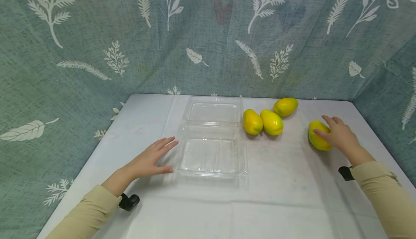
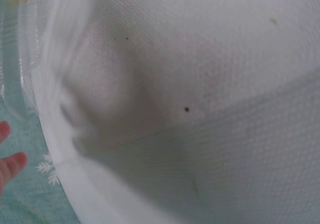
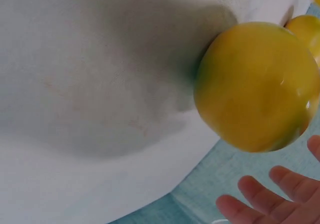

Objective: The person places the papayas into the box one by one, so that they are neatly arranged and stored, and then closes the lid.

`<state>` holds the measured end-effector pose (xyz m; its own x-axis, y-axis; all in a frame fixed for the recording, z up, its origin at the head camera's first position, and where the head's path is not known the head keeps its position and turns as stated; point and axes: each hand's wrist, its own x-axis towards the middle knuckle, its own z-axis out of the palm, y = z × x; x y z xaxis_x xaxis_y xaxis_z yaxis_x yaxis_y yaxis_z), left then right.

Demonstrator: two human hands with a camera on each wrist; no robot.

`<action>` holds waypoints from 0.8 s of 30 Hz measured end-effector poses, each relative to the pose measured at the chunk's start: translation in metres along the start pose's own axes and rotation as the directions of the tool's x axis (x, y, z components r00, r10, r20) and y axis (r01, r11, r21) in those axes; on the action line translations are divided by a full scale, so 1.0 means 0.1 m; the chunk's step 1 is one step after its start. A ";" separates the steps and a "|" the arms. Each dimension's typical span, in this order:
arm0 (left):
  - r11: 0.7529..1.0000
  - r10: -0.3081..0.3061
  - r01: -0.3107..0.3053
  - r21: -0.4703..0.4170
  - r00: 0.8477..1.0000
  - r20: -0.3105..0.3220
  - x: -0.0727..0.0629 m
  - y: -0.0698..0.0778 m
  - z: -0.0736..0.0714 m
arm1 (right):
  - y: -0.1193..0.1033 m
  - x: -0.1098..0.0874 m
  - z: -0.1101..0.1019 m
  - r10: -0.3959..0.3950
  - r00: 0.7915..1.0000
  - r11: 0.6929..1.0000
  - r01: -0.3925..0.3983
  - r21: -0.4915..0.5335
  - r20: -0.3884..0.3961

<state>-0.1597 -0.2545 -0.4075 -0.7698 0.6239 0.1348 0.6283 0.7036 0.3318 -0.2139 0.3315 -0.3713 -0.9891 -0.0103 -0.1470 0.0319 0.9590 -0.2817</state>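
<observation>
My right hand (image 1: 341, 136) reaches over a yellow-green mango (image 1: 319, 135) at the right of the table, thumb and fingers spread about it. In the right wrist view that mango (image 3: 257, 86) sits on the cloth, and a gap shows between it and the extended fingers (image 3: 255, 196). A clear plastic clamshell box (image 1: 211, 156) lies unfolded near the table's middle, its lid (image 1: 212, 112) toward the back. Beside the box's left edge is my left hand (image 1: 151, 159), holding nothing, its fingers loosely extended. Only a few left fingertips (image 2: 15, 161) appear in the left wrist view.
Two more mangoes (image 1: 252, 122) (image 1: 271, 122) lie side by side right of the box, with another mango (image 1: 286, 107) just behind them. White cloth (image 1: 269, 195) covers the table. A green leaf-patterned curtain (image 1: 214, 69) hangs along its back and sides.
</observation>
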 end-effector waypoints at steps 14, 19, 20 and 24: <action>0.998 0.001 -0.001 -0.061 1.000 0.010 -0.01 0.00 0.03 | 0.12 -0.03 -0.02 0.035 0.991 0.992 -0.050 0.118 0.128; 0.997 -0.005 0.005 -0.083 1.000 0.007 -0.02 0.00 0.05 | 0.20 -0.02 0.01 0.063 0.976 0.972 -0.107 0.211 0.207; 0.997 -0.005 0.005 -0.080 1.000 0.006 -0.02 0.00 0.05 | 0.22 -0.01 0.02 0.063 0.974 0.964 -0.116 0.241 0.219; 0.997 -0.008 0.008 -0.078 1.000 0.002 -0.04 -0.02 0.07 | 0.28 0.00 0.04 0.028 0.965 0.930 -0.122 0.347 0.263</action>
<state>-0.1576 -0.2559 -0.4152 -0.7745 0.6190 0.1300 0.6114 0.6800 0.4047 -0.2121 0.3571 -0.3834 -0.9153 -0.0570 -0.3988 0.2002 0.7946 -0.5732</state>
